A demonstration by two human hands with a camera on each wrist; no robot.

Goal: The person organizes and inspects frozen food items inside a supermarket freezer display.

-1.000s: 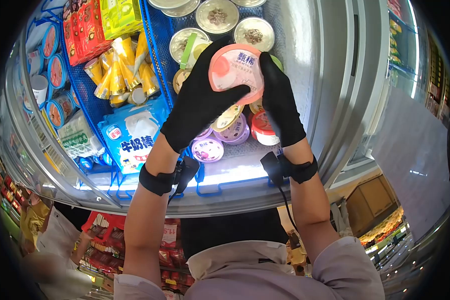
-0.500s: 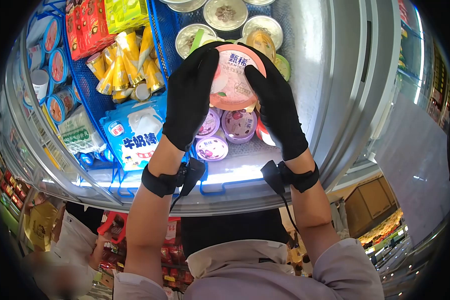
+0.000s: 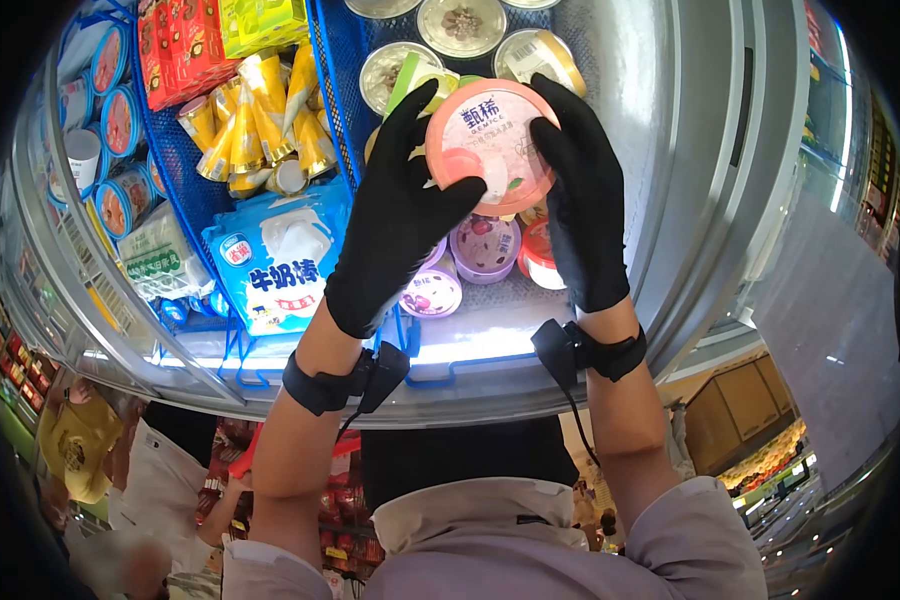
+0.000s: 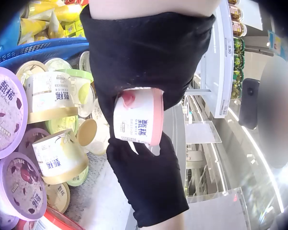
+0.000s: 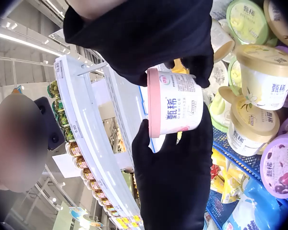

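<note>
A round ice cream tub (image 3: 490, 150) with a pink lid and white sides is held up between both black-gloved hands. My left hand (image 3: 400, 225) grips its left side, thumb on the lid's lower edge. On the other side my right hand (image 3: 587, 195) holds it, thumb over the lid's right edge. The left wrist view shows the tub's printed white wall (image 4: 134, 117) and pink rim side-on between the two gloves. Below the hands, purple-lidded tubs (image 3: 485, 245) and a red tub (image 3: 540, 255) lie in the freezer.
Clear-lidded cups (image 3: 462, 25) stand farther back. Left of a blue mesh divider (image 3: 335, 90) lie yellow cones (image 3: 260, 125) and a blue ice-bar bag (image 3: 275, 260). The grey freezer rim (image 3: 705, 180) runs along the right. Another person (image 3: 165, 470) stands at the lower left.
The tub has been turned in the hands and moved slightly right. My left thumb came off the lid, then returned to it; my right thumb has moved onto the lid.
</note>
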